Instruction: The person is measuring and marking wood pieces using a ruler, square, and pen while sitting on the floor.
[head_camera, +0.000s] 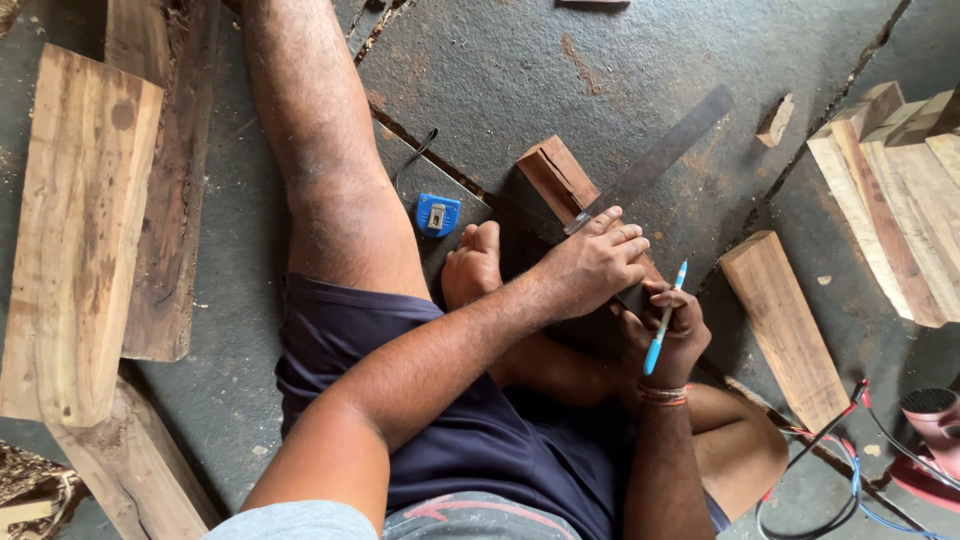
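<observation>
I sit on the floor with a reddish wooden block (556, 176) in front of me. My left hand (596, 262) presses down on a long metal ruler (660, 153) laid across the block, its far end pointing up and to the right. Just right of it, my right hand (673, 335) holds a light blue pen (663, 320), tip upward, close to the ruler's near end. The block's near part is hidden under my hands.
A blue tape measure (438, 213) lies by my foot. Wooden planks (75, 230) lie at left, another plank (785, 325) at right, and a stack of pale boards (900, 190) at far right. Red and blue cables (850, 470) and a pink tool (935, 420) sit at lower right.
</observation>
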